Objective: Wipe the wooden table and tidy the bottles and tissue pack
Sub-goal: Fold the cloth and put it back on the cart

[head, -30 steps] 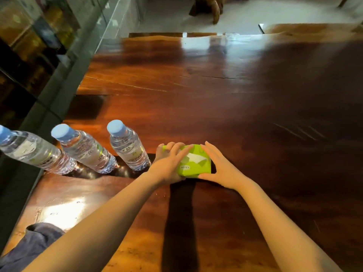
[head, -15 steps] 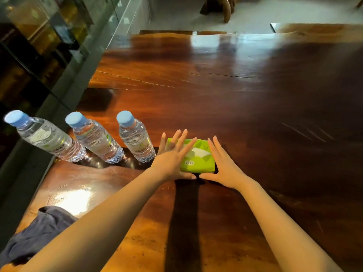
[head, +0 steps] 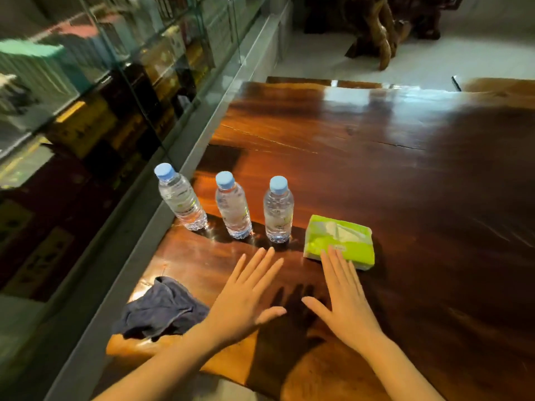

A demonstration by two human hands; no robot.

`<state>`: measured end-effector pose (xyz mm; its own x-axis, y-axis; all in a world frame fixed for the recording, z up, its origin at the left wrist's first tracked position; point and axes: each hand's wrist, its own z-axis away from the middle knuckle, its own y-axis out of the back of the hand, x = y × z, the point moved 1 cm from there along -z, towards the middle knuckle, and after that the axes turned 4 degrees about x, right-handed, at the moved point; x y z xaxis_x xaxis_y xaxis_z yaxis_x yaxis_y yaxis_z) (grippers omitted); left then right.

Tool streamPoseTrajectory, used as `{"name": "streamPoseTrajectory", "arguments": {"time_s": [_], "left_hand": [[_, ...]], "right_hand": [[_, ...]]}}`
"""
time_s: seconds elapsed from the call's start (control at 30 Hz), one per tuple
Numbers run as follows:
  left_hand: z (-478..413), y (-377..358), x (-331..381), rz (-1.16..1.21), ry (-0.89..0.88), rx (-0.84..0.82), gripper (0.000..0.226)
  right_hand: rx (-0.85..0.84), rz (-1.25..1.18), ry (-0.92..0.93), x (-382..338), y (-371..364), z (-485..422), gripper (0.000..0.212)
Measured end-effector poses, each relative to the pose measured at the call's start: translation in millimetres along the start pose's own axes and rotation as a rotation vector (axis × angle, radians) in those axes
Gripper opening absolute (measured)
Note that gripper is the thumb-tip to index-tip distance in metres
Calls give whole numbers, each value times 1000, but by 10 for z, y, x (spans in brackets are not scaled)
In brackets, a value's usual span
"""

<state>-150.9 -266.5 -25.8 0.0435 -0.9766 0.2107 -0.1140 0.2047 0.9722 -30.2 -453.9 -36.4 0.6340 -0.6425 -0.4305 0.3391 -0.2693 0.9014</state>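
Three clear water bottles with blue caps stand upright in a row near the table's left edge: the left bottle point(head: 181, 198), the middle bottle point(head: 233, 206) and the right bottle point(head: 278, 211). A green tissue pack point(head: 339, 242) lies flat just right of them on the glossy wooden table point(head: 376, 169). My left hand point(head: 246, 299) hovers open, palm down, in front of the bottles. My right hand point(head: 343, 296) is open too, its fingertips overlapping the near edge of the tissue pack.
A crumpled dark blue cloth point(head: 162, 309) lies at the table's near left corner, beside my left forearm. A glass display cabinet point(head: 86, 111) runs along the left side. Carved wooden furniture point(head: 373, 27) stands on the pale floor beyond the far edge.
Both hands have let go of the tissue pack and drawn back toward me with fingers spread. The view has tilted and shifted left.
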Motion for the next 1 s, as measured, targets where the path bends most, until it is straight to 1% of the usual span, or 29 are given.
{"name": "streamPoseTrajectory", "arguments": {"time_s": [0.13,0.2,0.23,0.3,0.37,0.43,0.5,0.6,0.7,0.87,1.0], "left_hand": [[552,216,-584,17,117,-15,70],[801,285,-904,42,190,-47,73],[916,295,-1062,26,217,-81,78],[1126,263,-1338,-49,255,-199,90],[1282,199,-1544,-73,274,-298,97],[1364,149,-1673,-44,269,-372,94],[1398,113,-1743,-7,249,-406,87],[1411,84,-1756,83,276,-391,76],[1415,52,-1731,141,307,-334,73],[1441,-15,-1734,137,302,-241,68],[1450,-83,-1760,107,318,-138,56]], "right_hand": [[-77,-9,132,-661,-359,13,83],[-119,2,197,-975,-568,-57,80],[-138,12,225,-1122,-670,-93,80],[-178,24,271,-1365,-853,-156,81],[-222,24,287,-1538,-1015,-210,81],[-266,38,290,-1659,-1161,-245,81],[-304,38,273,-1757,-1284,-259,81],[-330,-10,232,-1891,-1435,-238,77],[-304,-40,193,-1989,-1537,-220,72],[-193,41,176,-2071,-1615,-259,64],[-185,-29,190,-2137,-1657,-321,57]]}}
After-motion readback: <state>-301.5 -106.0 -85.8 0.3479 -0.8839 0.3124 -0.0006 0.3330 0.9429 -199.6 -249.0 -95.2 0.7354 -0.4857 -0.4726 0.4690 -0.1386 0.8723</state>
